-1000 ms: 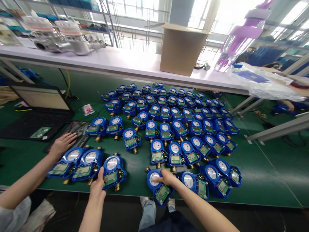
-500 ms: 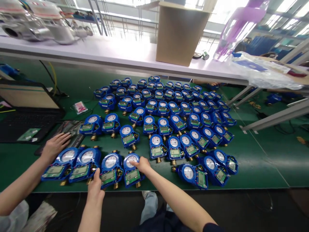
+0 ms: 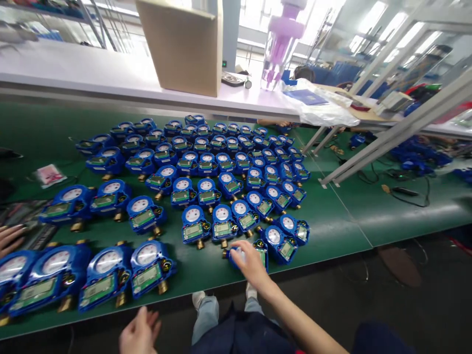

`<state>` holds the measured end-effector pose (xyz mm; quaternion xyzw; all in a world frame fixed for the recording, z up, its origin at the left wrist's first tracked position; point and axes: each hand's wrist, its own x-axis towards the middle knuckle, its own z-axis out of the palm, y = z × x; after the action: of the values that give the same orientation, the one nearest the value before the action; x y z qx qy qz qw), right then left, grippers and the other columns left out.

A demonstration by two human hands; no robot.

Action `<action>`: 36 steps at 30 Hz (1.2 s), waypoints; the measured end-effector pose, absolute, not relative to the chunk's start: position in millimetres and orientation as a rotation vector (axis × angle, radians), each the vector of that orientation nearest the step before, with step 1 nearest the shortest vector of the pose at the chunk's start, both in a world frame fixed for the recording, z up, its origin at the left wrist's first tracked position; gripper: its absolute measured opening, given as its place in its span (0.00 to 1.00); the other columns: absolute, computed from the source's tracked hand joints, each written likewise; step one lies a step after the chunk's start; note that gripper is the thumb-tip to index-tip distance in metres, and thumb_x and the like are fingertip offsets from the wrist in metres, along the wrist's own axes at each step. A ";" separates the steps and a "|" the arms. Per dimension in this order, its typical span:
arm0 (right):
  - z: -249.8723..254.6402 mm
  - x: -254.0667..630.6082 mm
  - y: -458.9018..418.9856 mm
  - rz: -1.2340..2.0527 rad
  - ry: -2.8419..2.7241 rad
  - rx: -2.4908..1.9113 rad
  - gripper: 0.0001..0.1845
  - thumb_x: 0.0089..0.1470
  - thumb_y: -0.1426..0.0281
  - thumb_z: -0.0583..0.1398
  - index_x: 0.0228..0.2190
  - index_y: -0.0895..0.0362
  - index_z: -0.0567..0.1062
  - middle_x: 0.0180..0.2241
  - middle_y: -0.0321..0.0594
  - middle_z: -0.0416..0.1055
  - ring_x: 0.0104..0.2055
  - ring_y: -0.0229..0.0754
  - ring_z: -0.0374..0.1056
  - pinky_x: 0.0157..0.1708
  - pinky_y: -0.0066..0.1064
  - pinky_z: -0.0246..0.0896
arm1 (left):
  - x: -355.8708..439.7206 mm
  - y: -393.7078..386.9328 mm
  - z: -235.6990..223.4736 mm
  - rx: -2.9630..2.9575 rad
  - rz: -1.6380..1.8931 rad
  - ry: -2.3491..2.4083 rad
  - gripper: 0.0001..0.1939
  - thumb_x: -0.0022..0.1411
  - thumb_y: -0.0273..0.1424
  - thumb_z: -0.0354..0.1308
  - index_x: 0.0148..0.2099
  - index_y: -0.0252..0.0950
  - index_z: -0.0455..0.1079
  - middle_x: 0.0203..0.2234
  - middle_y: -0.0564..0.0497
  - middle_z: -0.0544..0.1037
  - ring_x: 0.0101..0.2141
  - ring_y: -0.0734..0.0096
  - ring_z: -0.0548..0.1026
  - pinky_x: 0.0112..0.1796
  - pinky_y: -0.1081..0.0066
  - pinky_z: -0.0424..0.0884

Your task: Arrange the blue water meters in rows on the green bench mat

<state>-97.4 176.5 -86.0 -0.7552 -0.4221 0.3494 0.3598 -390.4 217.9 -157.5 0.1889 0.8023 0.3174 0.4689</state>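
A long green tabletop (image 3: 332, 231) lies in front of me, and behind it stands a white counter (image 3: 73, 69) with a brown cardboard box (image 3: 180, 44), a clear and lilac plastic piece (image 3: 280, 49) and a crumpled clear plastic bag (image 3: 320, 110). On the green surface, many blue plastic water meters (image 3: 206, 191) lie flat in one big group, each with a white round dial, a small green display and brass ends. My right hand (image 3: 250, 263) is at the front of this group, and its fingers (image 3: 243, 250) curve closely over one blue water meter (image 3: 261, 258), so most of the meter is hidden. This meter lies near the tabletop edge, just beside another blue meter (image 3: 276, 246) on its right. My left hand (image 3: 140, 334) is in the air below the edge, with the fingers wide open, touching nothing. At the far left, another person's hand (image 3: 9, 240) rests near a dark flat object (image 3: 31, 231).
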 end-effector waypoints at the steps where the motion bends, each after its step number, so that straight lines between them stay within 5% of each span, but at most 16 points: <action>1: -82.0 -64.4 153.9 0.817 -1.011 -1.989 0.13 0.64 0.64 0.59 0.46 0.59 0.76 0.49 0.44 0.74 0.55 0.45 0.68 0.60 0.44 0.61 | -358.2 200.8 -161.0 0.401 0.711 1.808 0.09 0.70 0.36 0.58 0.45 0.36 0.72 0.35 0.50 0.79 0.35 0.66 0.80 0.35 0.66 0.78; 6: -85.4 77.4 39.7 0.577 -0.581 -2.142 0.16 0.64 0.61 0.59 0.47 0.59 0.74 0.51 0.45 0.71 0.54 0.47 0.68 0.57 0.48 0.63 | -198.1 149.9 -182.2 0.245 0.510 1.378 0.15 0.68 0.39 0.60 0.51 0.36 0.71 0.43 0.47 0.79 0.41 0.64 0.80 0.40 0.62 0.79; 12: -135.5 117.3 -29.1 0.955 -0.299 -2.060 0.16 0.64 0.61 0.61 0.46 0.60 0.75 0.48 0.45 0.74 0.50 0.45 0.72 0.53 0.45 0.68 | -118.1 130.5 -198.1 0.166 0.600 1.373 0.18 0.68 0.41 0.59 0.54 0.36 0.70 0.45 0.46 0.77 0.40 0.63 0.78 0.39 0.62 0.78; 19: -175.9 106.2 7.4 1.296 -0.276 -1.661 0.27 0.66 0.53 0.55 0.56 0.59 0.70 0.56 0.48 0.70 0.55 0.48 0.70 0.56 0.49 0.66 | -137.1 112.9 -194.3 0.073 0.777 1.466 0.15 0.67 0.38 0.60 0.53 0.36 0.70 0.42 0.48 0.78 0.38 0.64 0.79 0.36 0.64 0.78; 36: -215.5 110.3 9.2 1.366 -0.093 -1.560 0.23 0.66 0.56 0.57 0.53 0.60 0.71 0.52 0.47 0.72 0.51 0.46 0.72 0.52 0.46 0.69 | -254.0 218.5 -171.0 0.137 0.864 1.694 0.14 0.68 0.39 0.60 0.50 0.35 0.72 0.36 0.49 0.79 0.34 0.65 0.78 0.33 0.63 0.78</action>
<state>110.3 9.2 -215.5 -0.6472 -0.0385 0.5668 0.5083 -254.0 218.5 -171.0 0.0586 0.7245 0.3696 0.5789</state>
